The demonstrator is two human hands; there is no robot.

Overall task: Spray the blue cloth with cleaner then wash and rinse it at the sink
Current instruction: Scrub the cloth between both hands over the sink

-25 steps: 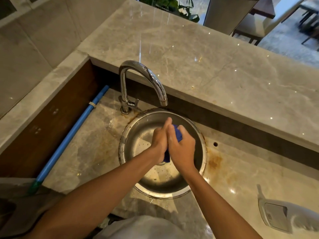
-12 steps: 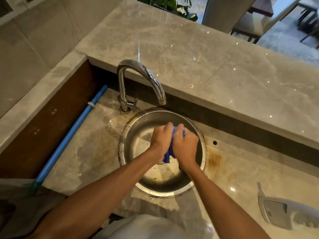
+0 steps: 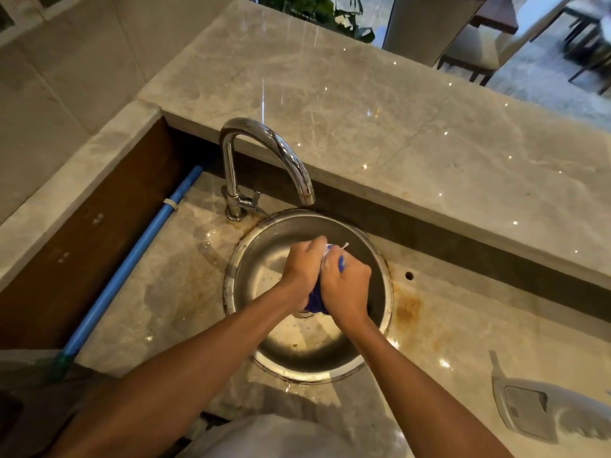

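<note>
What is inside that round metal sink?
Inside the sink, both hands grip a blue cloth above the drain, which they mostly cover.

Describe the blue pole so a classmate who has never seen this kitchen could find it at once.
Start at the round steel sink with its curved chrome tap. Look left along the lower counter to the brown wall. The blue pole lies along it, the only long, straight blue thing here.
</note>
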